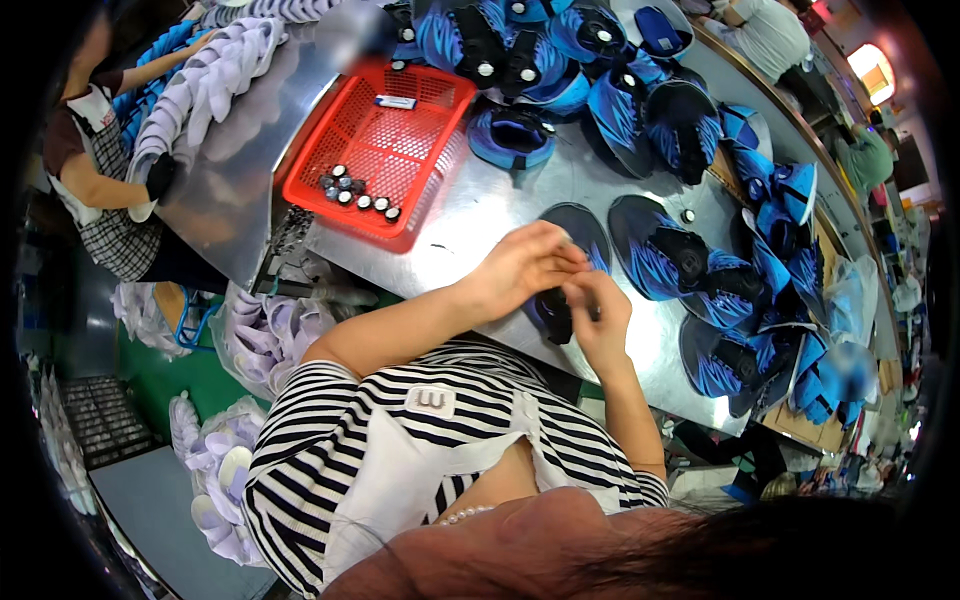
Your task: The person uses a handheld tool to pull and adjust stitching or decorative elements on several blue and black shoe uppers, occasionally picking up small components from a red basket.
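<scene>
Metal table (460, 228) before you; red basket (372, 229) off to left, second shoe (652, 262) just right of hands. Your shoe (578, 222) lies on table directly below both hands, partly hidden; long axis runs roughly away from you. Left hand (520, 265) crosses over its middle from left; right hand (602, 318) sits at right side, closer to near end. Your fingertips bunch and meet; cannot tell whether anything small is pinched, or whether either hand touches shoe.
</scene>
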Demonstrator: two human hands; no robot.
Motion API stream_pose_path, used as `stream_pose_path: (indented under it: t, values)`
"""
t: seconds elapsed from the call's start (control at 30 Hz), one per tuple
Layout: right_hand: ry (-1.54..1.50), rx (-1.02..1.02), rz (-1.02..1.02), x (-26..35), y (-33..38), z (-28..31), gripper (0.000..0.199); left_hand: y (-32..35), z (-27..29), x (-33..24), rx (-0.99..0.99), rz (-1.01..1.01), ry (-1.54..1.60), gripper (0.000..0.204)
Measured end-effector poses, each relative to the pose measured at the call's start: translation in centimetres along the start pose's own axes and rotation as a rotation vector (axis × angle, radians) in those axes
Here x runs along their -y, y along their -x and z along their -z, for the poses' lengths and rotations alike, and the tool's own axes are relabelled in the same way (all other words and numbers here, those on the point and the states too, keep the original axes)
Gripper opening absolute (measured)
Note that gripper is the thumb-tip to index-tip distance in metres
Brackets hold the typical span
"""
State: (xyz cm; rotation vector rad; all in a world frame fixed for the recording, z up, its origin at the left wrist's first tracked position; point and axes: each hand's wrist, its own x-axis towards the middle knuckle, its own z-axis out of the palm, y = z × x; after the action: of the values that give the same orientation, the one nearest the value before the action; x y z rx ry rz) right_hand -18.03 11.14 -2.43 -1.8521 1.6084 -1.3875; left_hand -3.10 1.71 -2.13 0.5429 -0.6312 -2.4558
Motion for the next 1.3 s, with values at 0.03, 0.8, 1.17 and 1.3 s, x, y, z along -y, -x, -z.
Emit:
stream_pose_path:
  t: [0.03,0.8,1.17,1.3]
  values:
    - [-0.472,-0.114,-0.325,1.0,0.1,0.1,0.004,-0.5,1.5,0.2,-0.086,0.009,0.025,0.017]
    - [-0.696,0.019,-0.513,-0.3,2.0,3.6,0.006,-0.9,-0.3,0.8,0.081,0.103,-0.541,0.015]
    - [0.692,0.295,-0.003,1.4,1.0,7.6,0.031,-1.3,-0.9,0.8,0.105,0.055,-0.648,0.007]
    - [-0.073,0.319,-0.489,1.8,1.0,7.2,0.044,-1.6,-0.6,1.7,0.121,-0.142,-0.932,0.01]
